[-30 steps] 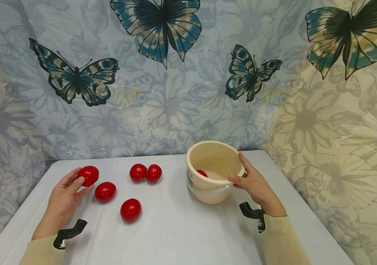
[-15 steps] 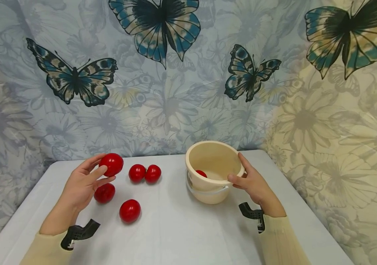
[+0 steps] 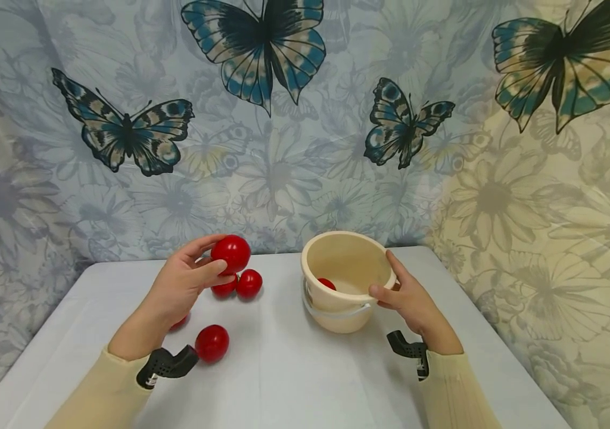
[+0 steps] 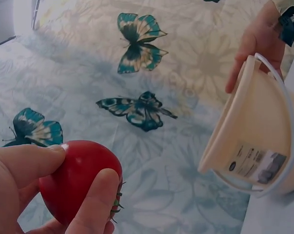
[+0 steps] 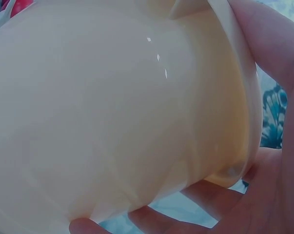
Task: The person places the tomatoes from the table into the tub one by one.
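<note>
A red tomato (image 3: 232,254) is pinched between the thumb and fingers of my left hand (image 3: 176,286), raised over the table. In the left wrist view green sepals show on the side of this tomato (image 4: 81,180). My right hand (image 3: 414,298) grips the rim of a cream bucket (image 3: 339,313), thumb at the rim and fingers along the outer wall. The bucket leans a little, its mouth toward me, and a white handle (image 3: 332,311) hangs down its front. Inside lies one red tomato (image 3: 327,283), partly hidden by the rim.
Behind the held tomato sit two tomatoes side by side, the right tomato (image 3: 249,284) in full view. Nearer me lies another tomato (image 3: 212,344); one more tomato (image 3: 179,323) is mostly hidden by my left wrist. A butterfly-patterned cloth (image 3: 283,179) hangs behind the white table (image 3: 294,381).
My left hand has carried its tomato up and to the right, from the table's left side to above the pair at the back. The right hand and bucket stay put.
</note>
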Demonstrator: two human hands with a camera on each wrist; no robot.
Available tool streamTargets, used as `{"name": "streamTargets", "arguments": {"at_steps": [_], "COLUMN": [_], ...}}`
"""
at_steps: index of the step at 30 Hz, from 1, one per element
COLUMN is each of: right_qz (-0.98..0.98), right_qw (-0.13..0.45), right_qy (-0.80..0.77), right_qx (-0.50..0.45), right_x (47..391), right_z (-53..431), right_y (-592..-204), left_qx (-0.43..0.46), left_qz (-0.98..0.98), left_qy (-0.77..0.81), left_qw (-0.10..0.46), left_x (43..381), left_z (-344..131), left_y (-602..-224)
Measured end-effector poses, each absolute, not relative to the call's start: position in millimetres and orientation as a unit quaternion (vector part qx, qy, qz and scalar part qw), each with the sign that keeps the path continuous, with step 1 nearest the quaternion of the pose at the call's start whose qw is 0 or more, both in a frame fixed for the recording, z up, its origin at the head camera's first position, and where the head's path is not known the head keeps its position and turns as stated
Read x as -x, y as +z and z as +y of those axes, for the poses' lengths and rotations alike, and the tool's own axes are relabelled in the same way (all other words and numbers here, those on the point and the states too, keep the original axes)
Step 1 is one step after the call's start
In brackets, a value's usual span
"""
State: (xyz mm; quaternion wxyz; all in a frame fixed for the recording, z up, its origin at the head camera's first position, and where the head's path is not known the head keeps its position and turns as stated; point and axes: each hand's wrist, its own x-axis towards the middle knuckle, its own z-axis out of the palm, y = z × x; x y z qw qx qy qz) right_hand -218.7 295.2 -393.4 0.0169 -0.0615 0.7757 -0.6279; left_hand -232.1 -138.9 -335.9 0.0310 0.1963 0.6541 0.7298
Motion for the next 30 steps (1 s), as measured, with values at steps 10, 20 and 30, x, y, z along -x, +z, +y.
{"name": "streamTargets", "arguments": {"at_steps": [10, 20, 30], "right_qz": [0.776, 0.777, 0.775], "right_qw": [0.021, 0.021, 0.020], "right_qy": [-0.627, -0.627, -0.629], "right_qx": [0.058, 0.057, 0.062], "right_x": [218, 217, 219], "right_z": [295, 296, 296], "right_y": [-393, -391, -393], "left_qx": [-0.203, -0.230, -0.241], "left_qz": [0.646, 0.619, 0.610], "left_qy": [0.732, 0.745, 0.749], "left_qw": [0.070, 0.092, 0.097], "left_x": [235, 240, 250], "left_z": [-95, -55, -25], "left_y": [-325, -319, -324]}}
